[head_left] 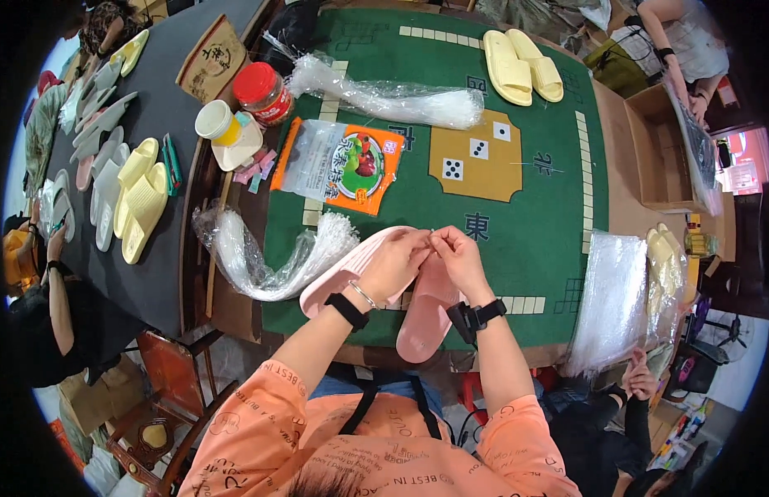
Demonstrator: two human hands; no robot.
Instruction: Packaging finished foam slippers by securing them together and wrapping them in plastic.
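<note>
A pair of pink slippers lies in front of me at the near edge of the green table mat: the left slipper (316,291) slants under my left wrist, and the right slipper (423,327) points its heel toward me. Over their far ends, my left hand (396,263) and my right hand (462,262) meet with fingertips pinched close together. Whatever sits between the fingers is too small to make out. Just left of the slippers, a bundle of thin white plastic strands (264,269) spills from its clear wrapping.
Beyond lie another strand bundle (384,93), an orange food bag (339,166) and yellow slippers (510,70). A red-lidded jar (263,94) and cup (217,123) stand left. Clear plastic bags (604,302) lie right, beside a co-worker's hand (639,377). More slippers (144,203) cover the dark table.
</note>
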